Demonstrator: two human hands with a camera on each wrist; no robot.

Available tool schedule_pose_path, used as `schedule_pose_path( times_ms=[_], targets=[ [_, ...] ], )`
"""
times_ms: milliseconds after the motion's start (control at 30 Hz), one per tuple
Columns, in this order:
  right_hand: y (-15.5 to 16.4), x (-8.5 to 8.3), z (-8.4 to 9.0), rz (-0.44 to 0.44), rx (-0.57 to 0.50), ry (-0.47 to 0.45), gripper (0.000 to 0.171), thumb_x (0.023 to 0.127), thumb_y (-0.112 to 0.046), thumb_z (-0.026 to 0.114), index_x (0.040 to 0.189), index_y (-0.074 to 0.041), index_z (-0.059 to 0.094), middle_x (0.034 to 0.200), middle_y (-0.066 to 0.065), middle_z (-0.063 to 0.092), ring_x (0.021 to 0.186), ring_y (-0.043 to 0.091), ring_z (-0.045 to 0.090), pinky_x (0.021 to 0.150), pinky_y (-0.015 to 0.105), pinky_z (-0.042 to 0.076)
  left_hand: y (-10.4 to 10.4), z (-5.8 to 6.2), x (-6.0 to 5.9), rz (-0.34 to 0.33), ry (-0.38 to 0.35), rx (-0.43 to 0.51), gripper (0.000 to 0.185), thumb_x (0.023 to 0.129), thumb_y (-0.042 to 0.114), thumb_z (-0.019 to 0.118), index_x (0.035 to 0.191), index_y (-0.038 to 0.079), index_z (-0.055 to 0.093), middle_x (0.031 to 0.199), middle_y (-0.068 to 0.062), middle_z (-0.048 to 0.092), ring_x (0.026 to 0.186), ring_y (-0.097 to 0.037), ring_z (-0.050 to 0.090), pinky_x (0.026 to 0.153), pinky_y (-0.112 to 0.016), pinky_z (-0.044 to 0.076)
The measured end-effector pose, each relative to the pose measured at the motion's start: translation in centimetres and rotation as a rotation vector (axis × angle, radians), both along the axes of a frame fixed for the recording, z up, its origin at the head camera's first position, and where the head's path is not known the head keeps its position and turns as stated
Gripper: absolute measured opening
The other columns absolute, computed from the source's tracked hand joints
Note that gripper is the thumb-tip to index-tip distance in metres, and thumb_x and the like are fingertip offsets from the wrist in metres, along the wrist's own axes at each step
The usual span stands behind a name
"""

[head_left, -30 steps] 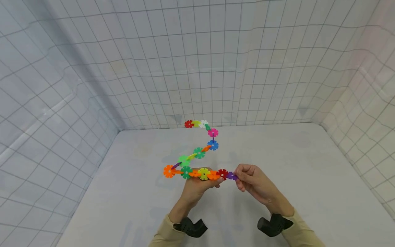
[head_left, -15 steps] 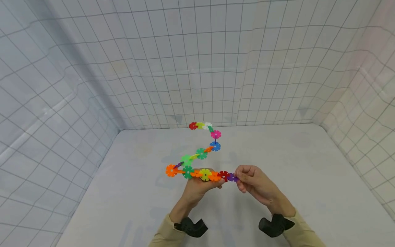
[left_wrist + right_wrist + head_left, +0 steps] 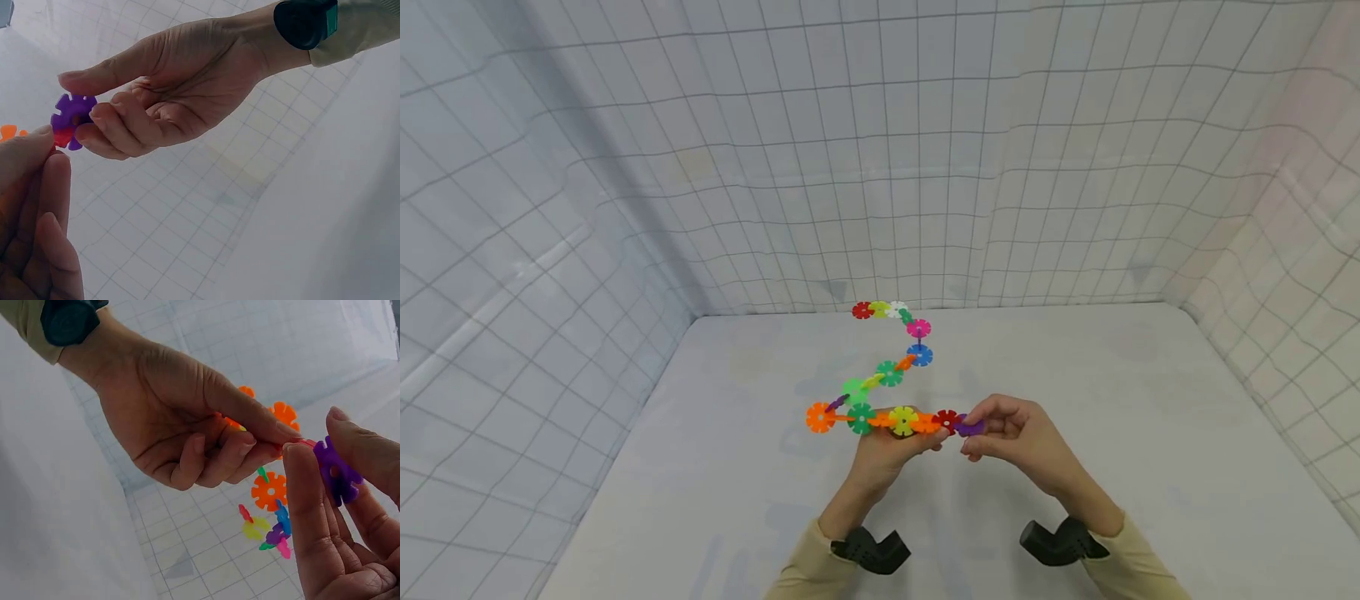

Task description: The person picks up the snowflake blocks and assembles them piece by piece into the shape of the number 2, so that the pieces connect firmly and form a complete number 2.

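A long zigzag chain of notched plastic snowflake discs [image 3: 890,373] in many colours hangs over the table in the head view. My left hand [image 3: 883,462] carries its near stretch and pinches the dark red disc [image 3: 947,422] between thumb and fingers. At the chain's right end is a purple disc [image 3: 336,470], slotted against the red one. My right hand [image 3: 1026,437] holds this purple disc between thumb and fingers, as the left wrist view also shows around the purple disc [image 3: 75,119]. The far end curls left through pink, green, white and yellow to a red disc [image 3: 862,310].
A white tabletop [image 3: 737,483] lies under both hands. White grid-patterned sheets [image 3: 880,167] hang behind it and on both sides. Each wrist carries a black camera mount, one on the left [image 3: 872,550] and one on the right [image 3: 1063,542].
My right hand's grip on the purple disc has shifted: the index finger now lies over its top and the thumb sits lower. The chain has swayed slightly; the left hand keeps its hold.
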State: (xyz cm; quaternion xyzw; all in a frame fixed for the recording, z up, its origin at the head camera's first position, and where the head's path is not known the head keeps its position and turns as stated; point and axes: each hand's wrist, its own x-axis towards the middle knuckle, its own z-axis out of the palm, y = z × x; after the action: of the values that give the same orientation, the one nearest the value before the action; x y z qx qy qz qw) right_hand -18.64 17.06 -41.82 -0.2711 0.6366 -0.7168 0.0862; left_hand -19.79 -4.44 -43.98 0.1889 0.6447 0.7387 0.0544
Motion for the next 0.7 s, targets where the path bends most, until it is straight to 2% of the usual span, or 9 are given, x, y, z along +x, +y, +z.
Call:
schedule_pose_path(
  times_ms=[167, 400, 567, 700],
  targets=[
    [0.0, -0.1, -0.8, -0.048, -0.005, 0.064, 0.016, 0.087, 0.004, 0.065, 0.101, 0.01, 0.059, 0.09, 0.016, 0.068, 0.073, 0.03, 0.067, 0.067, 0.04, 0.055, 0.3, -0.5, -0.1, 0.035, -0.027, -0.038, 0.019, 0.084, 0.012, 0.073, 0.093, -0.004, 0.067, 0.076, -0.01, 0.069, 0.07, -0.024, 0.066, 0.062, -0.026, 0.045],
    [0.2, -0.1, -2.4, -0.073, 0.022, 0.017, 0.015, 0.089, 0.001, 0.064, 0.099, 0.009, 0.057, 0.091, 0.021, 0.066, 0.076, 0.035, 0.066, 0.068, 0.04, 0.055, 0.9, -1.8, 0.2, 0.08, -0.122, -0.124, 0.02, 0.085, 0.018, 0.073, 0.095, 0.001, 0.068, 0.07, -0.01, 0.066, 0.065, -0.019, 0.062, 0.057, -0.022, 0.041],
    [0.5, -0.2, -3.7, -0.108, 0.081, -0.043, 0.017, 0.089, -0.003, 0.065, 0.097, 0.008, 0.056, 0.091, 0.016, 0.068, 0.08, 0.037, 0.066, 0.069, 0.041, 0.055, 1.3, -1.8, 0.8, 0.085, -0.154, -0.153, 0.017, 0.087, 0.016, 0.071, 0.093, 0.0, 0.07, 0.068, -0.01, 0.066, 0.069, -0.04, 0.057, 0.057, -0.023, 0.04],
    [0.7, -0.2, -4.7, -0.124, 0.111, -0.076, 0.018, 0.089, -0.006, 0.066, 0.097, 0.008, 0.056, 0.092, 0.022, 0.067, 0.082, 0.043, 0.064, 0.069, 0.04, 0.055, 1.5, -1.7, 1.2, 0.078, -0.148, -0.156, 0.02, 0.087, 0.018, 0.071, 0.091, -0.001, 0.07, 0.067, -0.013, 0.066, 0.07, -0.051, 0.052, 0.054, -0.023, 0.04]
  ],
)
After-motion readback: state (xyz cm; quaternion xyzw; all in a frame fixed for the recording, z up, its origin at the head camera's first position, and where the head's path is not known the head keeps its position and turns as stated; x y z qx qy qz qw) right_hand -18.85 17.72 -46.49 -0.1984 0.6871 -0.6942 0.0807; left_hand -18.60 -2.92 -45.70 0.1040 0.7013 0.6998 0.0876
